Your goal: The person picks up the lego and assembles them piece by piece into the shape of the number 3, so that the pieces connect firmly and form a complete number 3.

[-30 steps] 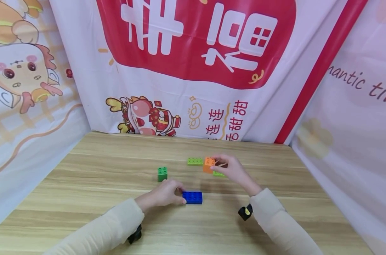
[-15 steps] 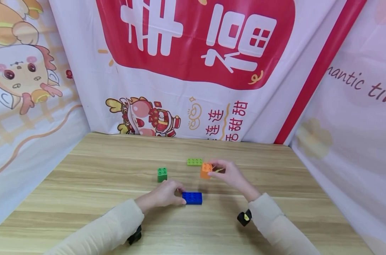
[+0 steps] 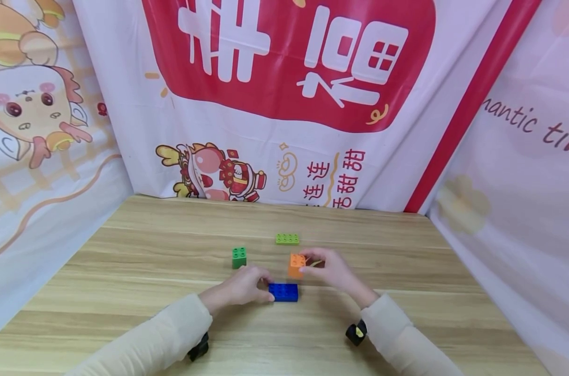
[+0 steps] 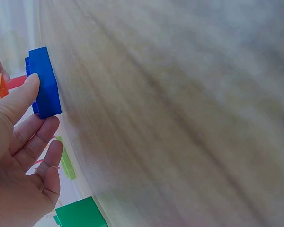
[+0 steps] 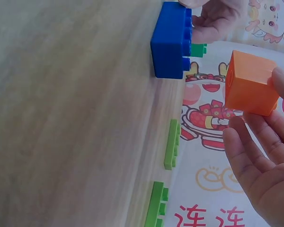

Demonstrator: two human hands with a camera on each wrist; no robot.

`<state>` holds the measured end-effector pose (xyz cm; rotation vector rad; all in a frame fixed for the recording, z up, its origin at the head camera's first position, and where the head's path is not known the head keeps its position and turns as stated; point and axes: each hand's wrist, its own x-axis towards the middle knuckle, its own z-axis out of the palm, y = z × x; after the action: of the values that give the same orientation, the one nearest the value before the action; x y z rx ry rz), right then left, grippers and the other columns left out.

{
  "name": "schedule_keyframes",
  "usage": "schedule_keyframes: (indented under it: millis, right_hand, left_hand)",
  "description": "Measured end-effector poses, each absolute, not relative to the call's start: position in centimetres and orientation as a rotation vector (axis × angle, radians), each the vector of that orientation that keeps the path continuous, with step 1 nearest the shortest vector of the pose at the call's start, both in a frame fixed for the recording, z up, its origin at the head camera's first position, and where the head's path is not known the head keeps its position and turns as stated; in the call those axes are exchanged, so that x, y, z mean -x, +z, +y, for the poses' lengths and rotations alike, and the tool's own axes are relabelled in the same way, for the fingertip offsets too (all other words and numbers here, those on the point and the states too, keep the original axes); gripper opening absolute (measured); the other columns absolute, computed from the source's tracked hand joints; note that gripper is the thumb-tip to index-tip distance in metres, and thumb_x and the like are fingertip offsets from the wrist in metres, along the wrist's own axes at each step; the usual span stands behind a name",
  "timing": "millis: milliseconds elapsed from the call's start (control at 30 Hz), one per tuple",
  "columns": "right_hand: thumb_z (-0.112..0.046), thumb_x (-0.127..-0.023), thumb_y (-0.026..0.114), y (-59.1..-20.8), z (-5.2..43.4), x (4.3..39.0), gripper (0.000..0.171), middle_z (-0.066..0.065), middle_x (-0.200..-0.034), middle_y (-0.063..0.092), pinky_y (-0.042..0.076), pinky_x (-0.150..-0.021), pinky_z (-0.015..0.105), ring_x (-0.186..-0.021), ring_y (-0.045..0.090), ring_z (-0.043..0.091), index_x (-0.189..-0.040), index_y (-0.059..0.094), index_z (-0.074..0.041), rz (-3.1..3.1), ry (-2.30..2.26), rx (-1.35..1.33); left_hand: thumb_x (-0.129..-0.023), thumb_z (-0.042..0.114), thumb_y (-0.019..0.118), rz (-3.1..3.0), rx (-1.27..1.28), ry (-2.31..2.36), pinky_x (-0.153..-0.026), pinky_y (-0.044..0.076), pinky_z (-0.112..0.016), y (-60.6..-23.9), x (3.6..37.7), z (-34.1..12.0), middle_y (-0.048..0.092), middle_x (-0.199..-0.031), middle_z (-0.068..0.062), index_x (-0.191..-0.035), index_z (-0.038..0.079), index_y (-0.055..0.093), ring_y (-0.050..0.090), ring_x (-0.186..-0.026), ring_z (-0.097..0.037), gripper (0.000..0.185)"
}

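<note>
A blue building brick (image 3: pixel 284 293) lies studs up on the table; my left hand (image 3: pixel 244 285) pinches its left end between thumb and fingers. An orange building brick (image 3: pixel 296 265), squarer and taller, is pinched by my right hand (image 3: pixel 333 269). It hangs above the table, just beyond the blue brick and apart from it. In the right wrist view, a gap separates the orange brick (image 5: pixel 251 82) from the blue brick (image 5: pixel 170 42). Beyond my left fingers stands a green brick (image 3: pixel 239 257), its lower part partly covered by that hand.
A flat lime-green brick (image 3: pixel 287 239) lies farther back on the wooden table (image 3: pixel 172 240). The right wrist view shows a second lime-green brick (image 5: pixel 155 208), mostly hidden by my right hand in the head view. Printed cloth (image 3: pixel 284 125) hangs behind the table.
My right hand has brought the orange brick leftward and nearer, from beside the lime-green bricks to just beyond the blue brick. My left hand and the blue brick have stayed put.
</note>
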<state>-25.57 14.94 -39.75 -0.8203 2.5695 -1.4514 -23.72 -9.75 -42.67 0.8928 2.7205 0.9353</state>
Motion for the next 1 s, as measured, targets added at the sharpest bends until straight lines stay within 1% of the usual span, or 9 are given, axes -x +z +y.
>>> schedule_keyframes:
  millis: [100,233,400,567,667,767,900,1000]
  right_hand:
    - [-0.019,-0.083,0.070,-40.0,14.8,25.3,0.034,0.004,-0.098,0.063,0.049,-0.075,0.036,-0.088,0.058,0.020,-0.112,0.063,-0.003,2.559,-1.445,0.817]
    - [-0.023,-0.083,0.070,-40.3,14.6,25.0,0.034,0.000,-0.096,0.063,0.049,-0.075,0.033,-0.088,0.057,0.018,-0.112,0.063,-0.007,2.563,-1.399,0.802]
    - [-0.024,-0.082,0.070,-40.7,14.3,24.6,0.035,-0.002,-0.097,0.062,0.048,-0.077,0.035,-0.089,0.057,0.019,-0.113,0.063,-0.009,2.536,-1.385,0.787]
    - [-0.022,-0.083,0.070,-41.0,14.2,24.4,0.034,-0.001,-0.097,0.062,0.047,-0.078,0.039,-0.089,0.057,0.020,-0.113,0.063,-0.008,2.519,-1.389,0.813]
    - [-0.021,-0.083,0.070,-41.2,14.2,24.3,0.033,-0.001,-0.098,0.062,0.047,-0.078,0.037,-0.089,0.057,0.020,-0.112,0.063,-0.007,2.523,-1.373,0.828]
    - [-0.019,-0.083,0.069,-41.2,14.1,24.3,0.033,0.001,-0.100,0.062,0.048,-0.077,0.036,-0.090,0.058,0.021,-0.113,0.063,-0.005,2.515,-1.365,0.840]
    - [-0.015,-0.084,0.069,-41.0,14.1,24.1,0.035,0.007,-0.103,0.062,0.047,-0.078,0.040,-0.092,0.057,0.026,-0.115,0.061,-0.001,2.473,-1.384,0.850]
    - [-0.015,-0.084,0.069,-41.0,14.1,24.1,0.035,0.007,-0.104,0.062,0.047,-0.077,0.039,-0.092,0.058,0.026,-0.115,0.060,-0.002,2.466,-1.376,0.835]
  left_hand:
    - [-0.075,0.025,0.077,2.716,-0.882,0.935,-0.073,0.045,-0.031,-42.7,23.7,-9.8,0.064,-0.091,0.005,-0.097,0.009,0.068,0.055,-0.083,-0.011,0.028]
    - [-0.076,0.025,0.077,2.705,-0.870,0.938,-0.073,0.045,-0.031,-42.8,23.7,-9.8,0.063,-0.091,0.006,-0.097,0.010,0.068,0.055,-0.083,-0.011,0.027]
    - [-0.076,0.025,0.076,2.696,-0.861,0.940,-0.073,0.045,-0.032,-42.8,23.8,-9.8,0.063,-0.092,0.006,-0.098,0.010,0.068,0.055,-0.084,-0.011,0.028]
    - [-0.076,0.026,0.076,2.695,-0.856,0.935,-0.074,0.045,-0.033,-42.7,23.8,-9.8,0.064,-0.093,0.005,-0.099,0.010,0.068,0.056,-0.085,-0.011,0.029]
    - [-0.076,0.026,0.076,2.695,-0.860,0.933,-0.074,0.046,-0.033,-42.7,23.7,-9.8,0.064,-0.094,0.005,-0.099,0.010,0.068,0.056,-0.085,-0.011,0.029]
    - [-0.076,0.025,0.076,2.694,-0.865,0.935,-0.074,0.046,-0.033,-42.7,23.7,-9.8,0.065,-0.094,0.004,-0.100,0.009,0.068,0.056,-0.085,-0.011,0.029]
    - [-0.077,0.025,0.076,2.697,-0.874,0.935,-0.074,0.046,-0.032,-42.6,23.7,-9.7,0.065,-0.093,0.004,-0.099,0.009,0.068,0.057,-0.085,-0.011,0.029]
    - [-0.077,0.025,0.076,2.702,-0.873,0.932,-0.075,0.046,-0.032,-42.6,23.6,-9.7,0.065,-0.092,0.004,-0.099,0.009,0.068,0.058,-0.085,-0.011,0.028]
